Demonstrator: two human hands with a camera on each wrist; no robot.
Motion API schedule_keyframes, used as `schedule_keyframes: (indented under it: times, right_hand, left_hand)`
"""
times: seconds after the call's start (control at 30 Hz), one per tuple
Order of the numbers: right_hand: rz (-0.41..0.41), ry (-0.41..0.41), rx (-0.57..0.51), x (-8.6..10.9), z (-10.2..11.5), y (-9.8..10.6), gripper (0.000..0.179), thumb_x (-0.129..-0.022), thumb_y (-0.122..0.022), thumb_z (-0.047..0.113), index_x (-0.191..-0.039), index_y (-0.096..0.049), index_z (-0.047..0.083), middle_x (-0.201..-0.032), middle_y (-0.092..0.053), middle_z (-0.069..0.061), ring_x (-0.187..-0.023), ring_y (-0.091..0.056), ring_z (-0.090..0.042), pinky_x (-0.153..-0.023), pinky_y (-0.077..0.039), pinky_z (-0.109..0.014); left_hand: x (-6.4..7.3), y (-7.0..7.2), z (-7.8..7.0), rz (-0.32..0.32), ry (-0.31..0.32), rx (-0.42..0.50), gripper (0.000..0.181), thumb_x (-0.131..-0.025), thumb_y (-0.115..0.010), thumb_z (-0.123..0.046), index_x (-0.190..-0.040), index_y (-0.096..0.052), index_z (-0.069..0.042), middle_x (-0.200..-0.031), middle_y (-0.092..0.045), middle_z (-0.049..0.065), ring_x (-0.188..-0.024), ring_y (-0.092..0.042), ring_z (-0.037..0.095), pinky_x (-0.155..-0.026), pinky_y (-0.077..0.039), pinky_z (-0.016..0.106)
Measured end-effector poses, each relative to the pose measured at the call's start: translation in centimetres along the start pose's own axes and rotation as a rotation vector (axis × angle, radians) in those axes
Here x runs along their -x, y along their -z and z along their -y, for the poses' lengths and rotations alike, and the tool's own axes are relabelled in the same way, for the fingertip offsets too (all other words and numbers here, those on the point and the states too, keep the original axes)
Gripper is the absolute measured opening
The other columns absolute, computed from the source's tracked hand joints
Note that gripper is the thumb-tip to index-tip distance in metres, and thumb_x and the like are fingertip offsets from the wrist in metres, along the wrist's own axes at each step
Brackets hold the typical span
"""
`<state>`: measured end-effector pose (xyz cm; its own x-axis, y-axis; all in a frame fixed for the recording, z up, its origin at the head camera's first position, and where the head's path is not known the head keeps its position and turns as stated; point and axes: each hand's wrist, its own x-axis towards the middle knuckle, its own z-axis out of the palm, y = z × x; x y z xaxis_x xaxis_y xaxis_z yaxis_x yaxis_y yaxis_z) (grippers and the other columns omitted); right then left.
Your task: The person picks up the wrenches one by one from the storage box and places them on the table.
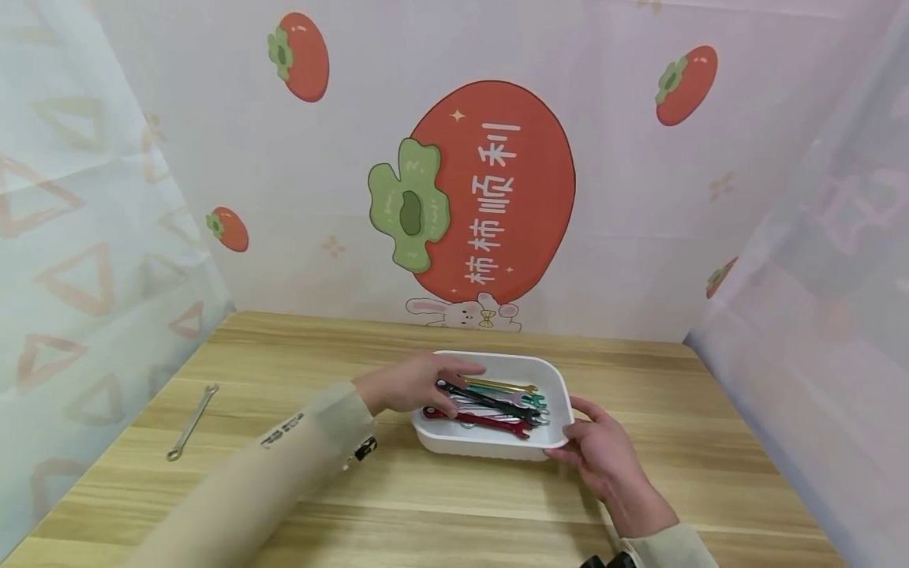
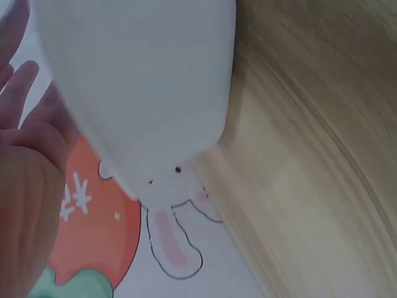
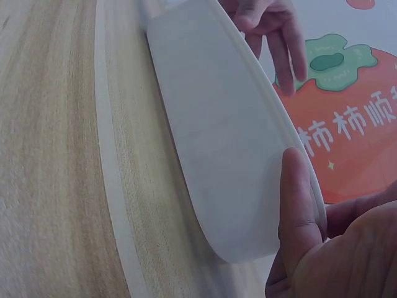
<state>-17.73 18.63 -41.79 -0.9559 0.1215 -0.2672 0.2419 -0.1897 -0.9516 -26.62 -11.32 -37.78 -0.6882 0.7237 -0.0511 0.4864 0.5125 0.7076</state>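
Note:
A white plastic bin point(image 1: 490, 447) stands on the table with several open-end wrenches lying in it. Among them I see a red wrench point(image 1: 490, 423), a black wrench point(image 1: 497, 404), a gold wrench point(image 1: 500, 386) and a green one, with silver ones partly covered. My right hand point(image 1: 604, 451) grips the bin's right front corner, thumb and fingers either side of the rim, as the right wrist view point(image 3: 329, 248) also shows. Over the bin's left side reaches my left hand point(image 1: 412, 384), fingers loosely spread above the wrench ends. The left wrist view mostly shows the bin's outer wall point(image 2: 142, 74).
One silver wrench point(image 1: 192, 423) lies alone on the left of the wood-grain table point(image 1: 426, 513). A back wall point(image 1: 611, 260) printed with persimmons and a rabbit rises behind the table, and patterned sheets hang at both sides.

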Motion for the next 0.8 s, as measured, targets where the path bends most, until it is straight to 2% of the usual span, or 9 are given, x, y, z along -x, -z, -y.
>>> schedule_keyframes:
  times: [0.2, 0.3, 0.5, 0.67, 0.8]
  right_hand:
    - [0.0, -0.004, 0.001, 0.2, 0.2, -0.2, 0.058, -0.092, -0.042, -0.013, -0.149, -0.036, 0.001, -0.133, -0.048, -0.034, -0.09, -0.066, -0.038, -0.067, -0.06, -0.042]
    - [-0.001, 0.001, 0.007, 0.6, 0.5, -0.2, 0.058, -0.093, -0.041, -0.013, -0.149, -0.034, 0.0, -0.134, -0.046, -0.035, -0.09, -0.066, -0.038, -0.067, -0.06, -0.041]
    - [0.005, 0.004, 0.003, 1.0, 0.9, -0.3, 0.059, -0.094, -0.041, -0.013, -0.151, -0.031, -0.002, -0.135, -0.044, -0.036, -0.09, -0.066, -0.037, -0.067, -0.06, -0.04]
    - [0.001, -0.004, -0.002, 0.8, 0.8, -0.3, 0.059, -0.093, -0.041, -0.013, -0.15, -0.033, 0.0, -0.135, -0.045, -0.035, -0.092, -0.066, -0.037, -0.067, -0.06, -0.041]
    - [-0.004, -0.012, 0.001, 0.5, 0.6, -0.3, 0.058, -0.093, -0.042, -0.013, -0.149, -0.036, 0.002, -0.135, -0.046, -0.033, -0.093, -0.065, -0.038, -0.069, -0.059, -0.042]
  left_hand:
    - [-1.7, -1.2, -0.3, 0.08, -0.02, -0.091, 0.074, -0.083, -0.083, -0.019, -0.148, -0.051, -0.031, -0.121, -0.067, -0.004, -0.12, -0.054, 0.012, -0.1, -0.044, 0.037]
    - [-2.4, -1.5, -0.4, 0.08, -0.001, -0.14, 0.074, -0.082, -0.083, -0.021, -0.147, -0.051, -0.034, -0.118, -0.068, -0.007, -0.117, -0.056, 0.009, -0.1, -0.043, 0.037]
    - [-3.1, -1.9, -0.7, 0.078, 0.047, -0.157, 0.072, -0.082, -0.084, -0.017, -0.146, -0.053, -0.034, -0.121, -0.066, -0.008, -0.108, -0.06, 0.009, -0.099, -0.045, 0.036]
    - [-3.4, -2.4, -0.8, 0.086, 0.046, -0.219, 0.075, -0.08, -0.085, -0.012, -0.146, -0.054, -0.03, -0.13, -0.06, -0.005, -0.101, -0.061, 0.01, -0.092, -0.048, 0.03]
    - [-3.5, -2.9, -0.5, 0.084, 0.048, -0.296, 0.078, -0.078, -0.087, -0.011, -0.146, -0.053, -0.03, -0.122, -0.062, -0.006, -0.092, -0.058, 0.009, -0.085, -0.049, 0.026]
